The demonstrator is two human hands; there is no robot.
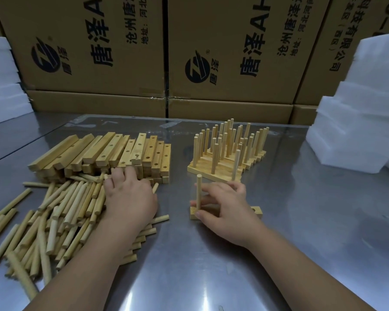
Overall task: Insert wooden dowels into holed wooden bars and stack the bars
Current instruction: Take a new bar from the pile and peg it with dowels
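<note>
Wooden bar (194,213) lay flat on the steel table (211,265), right hand (225,209) clamped over it, thumb on the near edge, fingers curled across the far side. One dowel (198,189) stood upright in its left end, just left of those fingers. Past that grip sat the finished stack (213,170), bristling with pegs. Left hand (130,198) lay fingers-down on the loose dowel pile (65,209); couldn't tell if it pinched one. Empty holed bars (121,153) sat just beyond it.

Left hand (130,198) lies palm-down, reaching forward; right hand (225,209) pinches, fingers curled.
</note>
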